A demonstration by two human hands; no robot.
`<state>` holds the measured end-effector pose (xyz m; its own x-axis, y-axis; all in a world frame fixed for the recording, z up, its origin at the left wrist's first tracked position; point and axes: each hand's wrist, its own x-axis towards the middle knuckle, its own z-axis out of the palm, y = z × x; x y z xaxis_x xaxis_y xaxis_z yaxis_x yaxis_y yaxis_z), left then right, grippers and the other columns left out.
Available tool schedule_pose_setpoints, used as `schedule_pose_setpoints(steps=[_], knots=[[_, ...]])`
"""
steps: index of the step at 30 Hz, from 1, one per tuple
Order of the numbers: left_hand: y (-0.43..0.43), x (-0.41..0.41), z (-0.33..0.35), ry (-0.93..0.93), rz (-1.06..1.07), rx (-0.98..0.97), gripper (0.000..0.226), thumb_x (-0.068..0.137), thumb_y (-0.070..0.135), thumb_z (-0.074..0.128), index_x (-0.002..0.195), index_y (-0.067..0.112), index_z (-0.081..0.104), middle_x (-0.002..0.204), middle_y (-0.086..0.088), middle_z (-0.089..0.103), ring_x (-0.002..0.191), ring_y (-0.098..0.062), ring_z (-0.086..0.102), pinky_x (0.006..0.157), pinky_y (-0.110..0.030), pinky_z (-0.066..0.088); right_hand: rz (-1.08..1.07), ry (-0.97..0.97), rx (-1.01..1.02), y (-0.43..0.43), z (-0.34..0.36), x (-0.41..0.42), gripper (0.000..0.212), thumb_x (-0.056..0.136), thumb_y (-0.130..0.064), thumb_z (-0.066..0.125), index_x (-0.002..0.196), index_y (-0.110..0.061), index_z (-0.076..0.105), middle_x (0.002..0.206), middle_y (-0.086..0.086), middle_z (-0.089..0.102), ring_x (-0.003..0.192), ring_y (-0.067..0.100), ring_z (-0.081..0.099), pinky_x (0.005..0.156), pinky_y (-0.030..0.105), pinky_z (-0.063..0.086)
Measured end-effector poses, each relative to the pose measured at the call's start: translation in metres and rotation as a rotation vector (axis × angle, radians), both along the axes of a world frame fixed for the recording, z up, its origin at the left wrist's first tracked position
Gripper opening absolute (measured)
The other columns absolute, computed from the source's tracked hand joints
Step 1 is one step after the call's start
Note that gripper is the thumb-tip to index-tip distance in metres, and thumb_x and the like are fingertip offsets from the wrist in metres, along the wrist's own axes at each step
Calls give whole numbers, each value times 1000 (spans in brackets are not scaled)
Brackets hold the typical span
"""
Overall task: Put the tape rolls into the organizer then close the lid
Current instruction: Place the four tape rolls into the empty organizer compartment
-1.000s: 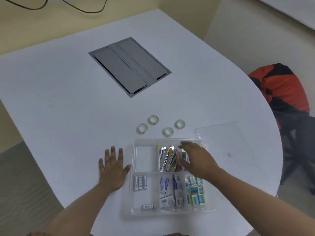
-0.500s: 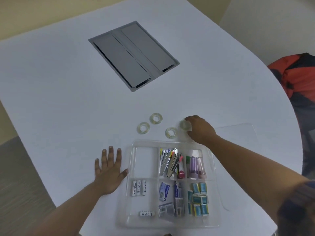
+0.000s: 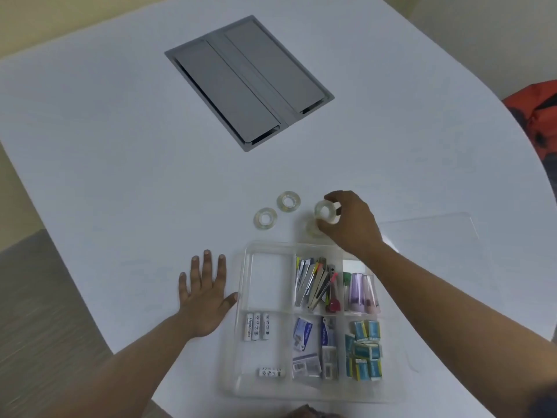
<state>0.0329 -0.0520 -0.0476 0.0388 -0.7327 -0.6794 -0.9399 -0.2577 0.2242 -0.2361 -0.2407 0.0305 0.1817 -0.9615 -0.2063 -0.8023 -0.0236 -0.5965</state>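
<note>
My right hand (image 3: 352, 224) holds a clear tape roll (image 3: 325, 212) lifted off the table, just beyond the organizer's far edge. Another tape roll (image 3: 312, 228) lies partly hidden under that hand. Two more tape rolls (image 3: 265, 218) (image 3: 288, 201) lie flat on the white table to the left. The clear organizer (image 3: 245, 297) sits open in front of me; its far-left compartment (image 3: 269, 279) has nothing in it. Its transparent lid (image 3: 434, 233) lies flat to the right. My left hand (image 3: 205, 292) rests flat on the table, its thumb against the organizer's left wall.
Other compartments hold batteries (image 3: 256, 325), clips (image 3: 315, 283), small boxes (image 3: 364, 348) and packets (image 3: 303, 336). A grey cable hatch (image 3: 248, 81) is set into the table farther away. A red and black bag (image 3: 539, 116) sits off the table's right edge.
My right hand left the organizer, reached out to the rightmost tape roll, closed on it and lifted it, shifting left over the neighbouring roll. My left hand stayed flat.
</note>
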Motion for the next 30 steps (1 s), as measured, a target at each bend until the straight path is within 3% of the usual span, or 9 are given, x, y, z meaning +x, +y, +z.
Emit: schedule_pose_setpoints(steps=[4,10,14,18,23,25,30], knots=[[0,0,2,4,2,-5,80,91,63,17,130,30,-45,138,1,-55,128,-24,-50,110,-53,-20,242,-33,-47,55,22,25,59,68,-45,81,120,-31,58,114,-10,63,95,8,58,78,28,46],[2,-1,3,-11,1,-21,81,91,64,17,129,30,-45,137,1,-55,128,-24,-49,110,-53,-19,560,278,57,92,15,49,60,76,-53,72,128,-29,55,124,-3,64,108,23,60,85,37,47],[1,0,2,-4,2,-20,81,91,64,18,127,31,-47,137,1,-56,127,-25,-50,110,-54,-19,653,506,56,99,3,61,50,79,-53,69,117,-22,60,107,3,67,92,30,65,69,37,48],[2,0,1,1,7,-29,82,91,63,19,129,31,-45,140,0,-53,129,-25,-48,111,-54,-19,717,592,9,107,-4,70,37,79,-43,74,98,-15,59,89,4,64,78,29,65,53,32,31],[2,-1,2,4,6,-35,81,91,63,19,130,31,-45,140,0,-53,129,-25,-49,110,-53,-20,756,655,-18,111,-9,72,34,77,-37,78,94,-14,60,82,4,62,72,27,63,45,29,19],[2,-1,2,-3,7,-32,82,92,63,20,130,30,-45,140,-1,-53,130,-26,-48,111,-54,-19,761,662,-11,110,-10,72,34,78,-38,77,96,-15,61,83,4,64,74,27,64,46,29,24],[1,-1,3,0,1,-30,82,92,62,20,130,29,-44,140,-1,-53,130,-26,-48,111,-54,-19,691,516,63,98,-4,65,41,82,-41,69,118,-23,59,105,4,68,91,29,65,68,36,48]])
